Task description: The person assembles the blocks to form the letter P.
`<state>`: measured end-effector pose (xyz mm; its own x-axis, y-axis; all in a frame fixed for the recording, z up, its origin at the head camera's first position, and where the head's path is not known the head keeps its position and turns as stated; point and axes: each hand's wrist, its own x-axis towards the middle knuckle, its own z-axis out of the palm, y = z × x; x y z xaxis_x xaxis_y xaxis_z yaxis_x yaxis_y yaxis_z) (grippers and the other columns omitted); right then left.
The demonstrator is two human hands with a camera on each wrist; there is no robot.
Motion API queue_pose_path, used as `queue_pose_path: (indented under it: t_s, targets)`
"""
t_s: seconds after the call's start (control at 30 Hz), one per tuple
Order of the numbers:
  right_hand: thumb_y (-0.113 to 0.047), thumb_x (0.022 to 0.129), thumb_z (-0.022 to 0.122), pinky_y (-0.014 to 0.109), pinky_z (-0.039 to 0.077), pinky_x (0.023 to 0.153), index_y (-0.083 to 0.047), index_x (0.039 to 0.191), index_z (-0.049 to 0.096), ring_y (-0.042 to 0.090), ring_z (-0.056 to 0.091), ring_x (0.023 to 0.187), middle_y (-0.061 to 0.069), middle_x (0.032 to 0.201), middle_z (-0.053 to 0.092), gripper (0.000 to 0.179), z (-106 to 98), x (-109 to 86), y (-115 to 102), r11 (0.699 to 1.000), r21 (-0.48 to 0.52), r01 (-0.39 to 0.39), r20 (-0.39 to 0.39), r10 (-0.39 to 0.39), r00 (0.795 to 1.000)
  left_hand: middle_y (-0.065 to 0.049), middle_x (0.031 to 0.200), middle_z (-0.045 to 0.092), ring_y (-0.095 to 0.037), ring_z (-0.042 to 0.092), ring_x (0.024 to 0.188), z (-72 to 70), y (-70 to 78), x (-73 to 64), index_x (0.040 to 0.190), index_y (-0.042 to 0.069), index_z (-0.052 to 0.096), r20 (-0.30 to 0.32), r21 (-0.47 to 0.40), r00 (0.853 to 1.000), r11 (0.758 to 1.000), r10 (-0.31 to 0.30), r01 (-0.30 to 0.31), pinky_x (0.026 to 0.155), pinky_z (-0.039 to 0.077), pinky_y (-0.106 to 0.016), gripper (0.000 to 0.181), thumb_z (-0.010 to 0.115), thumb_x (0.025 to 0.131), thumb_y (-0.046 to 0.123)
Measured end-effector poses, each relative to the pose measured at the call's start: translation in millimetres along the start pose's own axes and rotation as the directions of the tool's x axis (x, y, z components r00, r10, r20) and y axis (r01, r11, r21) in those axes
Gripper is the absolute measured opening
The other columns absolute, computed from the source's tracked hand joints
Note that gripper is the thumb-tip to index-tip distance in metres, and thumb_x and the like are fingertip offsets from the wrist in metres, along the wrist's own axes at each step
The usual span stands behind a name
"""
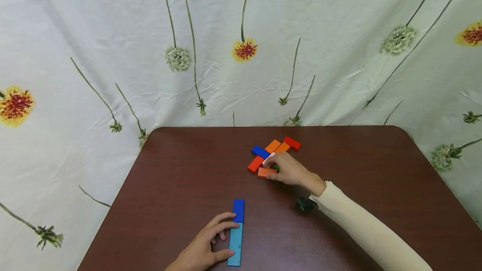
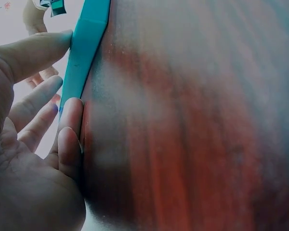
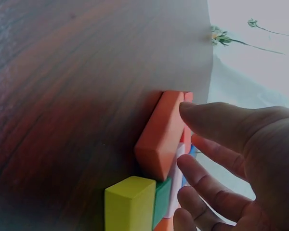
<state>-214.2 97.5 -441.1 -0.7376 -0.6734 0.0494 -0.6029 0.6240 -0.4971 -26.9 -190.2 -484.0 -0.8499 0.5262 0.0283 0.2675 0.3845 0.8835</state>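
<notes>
Near the table's front, a light blue block [image 1: 235, 248] lies end to end with a dark blue block [image 1: 239, 210]. My left hand [image 1: 207, 241] is along their left side, its fingers loosely extended and touching the edge. Farther back, my right hand [image 1: 290, 170] hovers over a cluster of blocks with thumb and fingers apart. In the right wrist view, its thumb is by an orange-red block [image 3: 164, 125], and the other fingers are close to a pale pink block [image 3: 176, 185]. A green block [image 3: 161, 202] and a yellow block [image 3: 130, 204] are beside these; the hand hides the yellow one in the head view.
Around the cluster lie a red block [image 1: 255, 164], a blue block [image 1: 260, 152], two orange blocks [image 1: 273, 145] and another red block [image 1: 292, 143]. The brown table [image 1: 180, 179] ends at a flowered cloth [image 1: 226, 87] behind. A dark device [image 1: 306, 204] is at the right wrist.
</notes>
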Motion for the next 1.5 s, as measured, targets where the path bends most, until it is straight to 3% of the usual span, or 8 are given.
queue_pose_path:
  t_s: [0.2,0.5,0.73,1.03,1.23,1.5]
  targets:
    - [-0.015,0.088,0.078,0.041,0.052,0.094,-0.004,0.114,0.073,0.025,0.064,0.106,0.007,0.111,0.073,0.029,3.4,-0.1,2.3,0.999,-0.023,-0.028,0.003,0.028,1.0,-0.019,0.148,0.043,-0.011,0.047,0.092,0.3,0.3,-0.2,0.134,0.014,0.06,-0.007,0.014,1.0,1.0,0.019,-0.019,0.069,0.041,-0.021,0.046,0.073,0.093,0.026]
    - [-0.02,0.087,0.079,0.045,0.046,0.099,-0.007,0.115,0.072,0.027,0.059,0.109,0.008,0.114,0.07,0.031,8.6,-0.8,0.8,0.993,-0.075,-0.09,0.017,0.092,0.996,-0.015,0.149,0.043,-0.009,0.048,0.092,-1.6,2.1,1.6,0.135,0.016,0.061,-0.01,0.046,1.0,0.999,0.0,0.001,0.069,0.042,-0.021,0.046,0.074,0.092,0.026]
    - [-0.019,0.088,0.078,0.044,0.047,0.096,-0.008,0.115,0.072,0.027,0.059,0.108,0.009,0.116,0.069,0.029,9.9,-0.4,-0.3,0.992,-0.092,-0.084,0.018,0.086,0.996,-0.016,0.15,0.043,-0.006,0.048,0.091,-2.5,2.4,2.2,0.135,0.015,0.061,0.008,0.055,1.0,0.998,-0.018,0.017,0.069,0.043,-0.021,0.046,0.073,0.092,0.026]
    - [-0.014,0.085,0.079,0.037,0.046,0.085,-0.009,0.108,0.072,0.02,0.055,0.093,0.005,0.106,0.068,0.024,10.0,0.6,-1.4,0.993,-0.11,-0.036,0.008,0.037,0.999,-0.015,0.152,0.041,-0.009,0.047,0.091,-1.8,2.1,2.0,0.137,0.017,0.06,0.022,0.013,0.999,0.999,-0.045,0.045,0.069,0.041,-0.021,0.047,0.072,0.093,0.026]
    - [-0.015,0.085,0.08,0.034,0.046,0.081,-0.01,0.109,0.072,0.017,0.055,0.09,0.002,0.106,0.069,0.026,11.2,1.9,-4.4,0.995,-0.095,-0.026,0.019,0.028,0.999,-0.016,0.152,0.041,-0.009,0.047,0.091,-1.8,1.3,2.3,0.137,0.017,0.059,0.02,0.011,0.999,0.999,-0.03,0.03,0.069,0.042,-0.021,0.047,0.072,0.093,0.025]
    - [-0.01,0.085,0.075,0.044,0.04,0.081,-0.011,0.113,0.072,0.023,0.057,0.098,0.004,0.107,0.068,0.028,13.0,1.6,-7.6,0.997,-0.082,0.002,0.057,0.003,0.998,-0.016,0.152,0.041,-0.01,0.047,0.091,-1.8,0.8,1.9,0.138,0.017,0.059,0.018,0.012,1.0,1.0,-0.025,0.024,0.068,0.042,-0.021,0.047,0.072,0.093,0.026]
